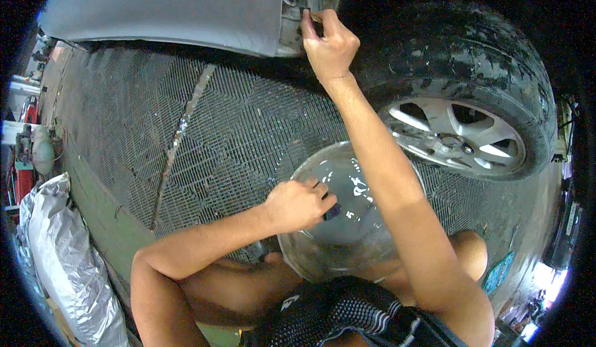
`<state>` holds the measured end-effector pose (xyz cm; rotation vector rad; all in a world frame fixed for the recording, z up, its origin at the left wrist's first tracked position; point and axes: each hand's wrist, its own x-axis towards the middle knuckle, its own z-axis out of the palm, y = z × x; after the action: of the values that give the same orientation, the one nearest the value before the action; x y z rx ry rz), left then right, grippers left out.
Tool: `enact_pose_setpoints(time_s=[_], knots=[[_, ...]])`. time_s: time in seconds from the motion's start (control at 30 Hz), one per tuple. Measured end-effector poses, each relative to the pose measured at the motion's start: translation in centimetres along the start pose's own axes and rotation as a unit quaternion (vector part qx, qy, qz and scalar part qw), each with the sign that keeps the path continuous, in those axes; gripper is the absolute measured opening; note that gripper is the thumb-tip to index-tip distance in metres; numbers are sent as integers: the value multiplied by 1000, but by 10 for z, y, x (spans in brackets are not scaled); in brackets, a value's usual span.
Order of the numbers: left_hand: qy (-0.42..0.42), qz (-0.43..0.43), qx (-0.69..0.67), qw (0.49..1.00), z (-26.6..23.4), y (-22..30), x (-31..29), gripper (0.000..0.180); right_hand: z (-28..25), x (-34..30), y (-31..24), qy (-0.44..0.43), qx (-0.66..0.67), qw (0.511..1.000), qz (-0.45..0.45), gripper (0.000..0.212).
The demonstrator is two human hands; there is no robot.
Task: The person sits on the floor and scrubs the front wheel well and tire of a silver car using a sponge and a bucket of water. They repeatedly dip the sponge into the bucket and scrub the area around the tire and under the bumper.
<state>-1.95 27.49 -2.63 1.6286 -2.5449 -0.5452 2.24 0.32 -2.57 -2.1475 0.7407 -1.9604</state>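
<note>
My right hand (pixel 331 44) reaches up to the edge of a grey car body panel (pixel 174 8), beside the dirty metal bracket area (pixel 295 27) ahead of the wheel. Thumb and fingers are pinched together there; whatever lies between them is too small to make out. Closer to me, my left hand (pixel 299 205) is curled over the left side of a clear round tub (pixel 304 261). A small dark object (pixel 333 212) shows under its fingers, its kind hidden by the hand. Greyish water with bright reflections (pixel 357 188) is in the tub, which stands between my legs.
A car wheel with a wet black tyre (pixel 472 49) and silver spoked rim (pixel 456 137) stands at the right. Ribbed grating (pixel 248 117) covers the floor, crossed by a pale strip (pixel 186 114). A crumpled silver sheet (pixel 65 247) lies at the lower left.
</note>
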Motion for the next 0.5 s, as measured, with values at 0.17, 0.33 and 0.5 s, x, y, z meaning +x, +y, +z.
enact_pose_setpoints(time_s=[0.17, 0.33, 0.5], knots=[[10, 6, -3, 1000, 1, -2, 2, 46, -5, -7, -4, -41, -20, 998, 51, 22], [6, -1, 3, 1000, 3, -3, 0, 46, -8, 9, -16, -40, 23, 991, 125, 26], [-1, -2, -7, 1000, 3, -2, 1, 46, -3, 23, -10, -34, 55, 993, 104, 23]])
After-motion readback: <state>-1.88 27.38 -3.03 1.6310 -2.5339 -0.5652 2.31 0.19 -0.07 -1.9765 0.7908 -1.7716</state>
